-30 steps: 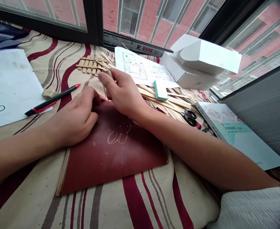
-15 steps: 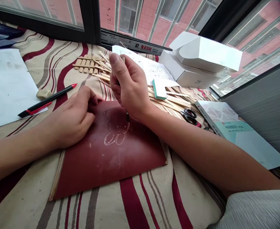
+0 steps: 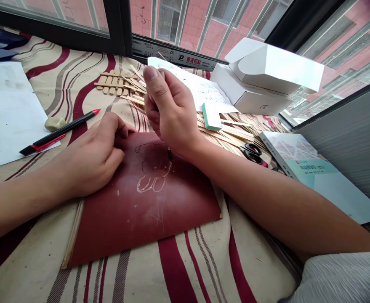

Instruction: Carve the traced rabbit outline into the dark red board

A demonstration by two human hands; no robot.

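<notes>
A reddish-brown board (image 3: 134, 227) lies on the striped cloth, with a bear-like outline (image 3: 151, 183) on it, partly drawn in dark line and partly cut pale. My right hand (image 3: 174, 109) is closed in a fist, thumb up, round a carving tool (image 3: 169, 154). Only the end of its handle and its dark lower shaft show; the tip meets the board by the outline's right side. My left hand (image 3: 99, 153) lies on the board's upper left edge, fingers curled and pressing it; some fingertips are hidden.
To the left are a black marker (image 3: 61, 131), a red pen (image 3: 49, 143), an eraser (image 3: 55, 123) and paper (image 3: 11, 101). Wooden sticks (image 3: 232, 136), a green-and-white box (image 3: 211, 116), scissors (image 3: 251, 153), a book (image 3: 323, 176) and a white carton (image 3: 260, 97) stand beyond and right.
The view has shifted slightly. Both hands keep nearly the same places on the board, and the tool tip stays by the outline's right side.
</notes>
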